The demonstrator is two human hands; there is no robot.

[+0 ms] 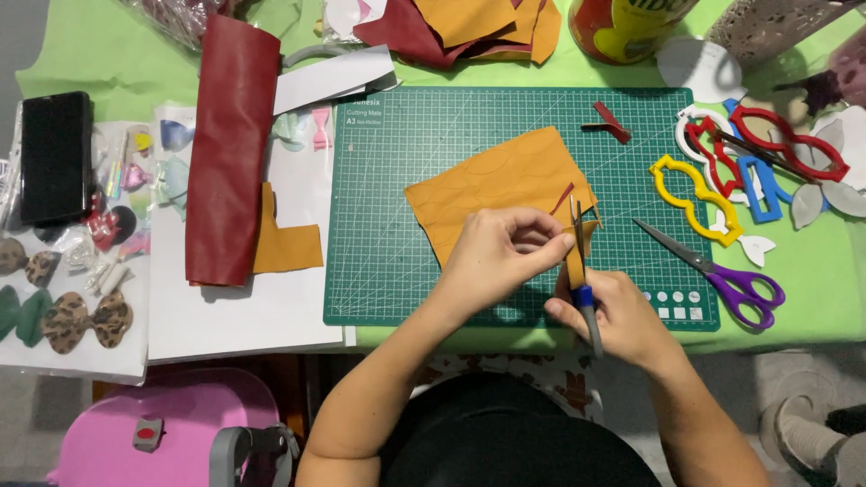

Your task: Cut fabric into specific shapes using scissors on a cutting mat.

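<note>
A mustard-yellow sheet of faux leather point(492, 185) with traced shapes lies on the green cutting mat point(397, 207). My left hand point(501, 257) pinches the sheet's lower right corner. My right hand point(622, 320) grips small blue-handled scissors point(582, 271), blades pointing up into the sheet's edge beside a thin dark red strip point(563, 198). A narrow mustard flap hangs between the two hands.
Purple-handled scissors point(722, 275) lie on the mat's right side. Yellow, red and blue bow templates point(722, 176) sit further right. A dark red leather roll point(225, 153), a mustard offcut point(284, 243), a black phone point(56, 158) and finished bows point(77, 320) lie left. More scraps point(460, 27) and a tin point(627, 27) sit at the back.
</note>
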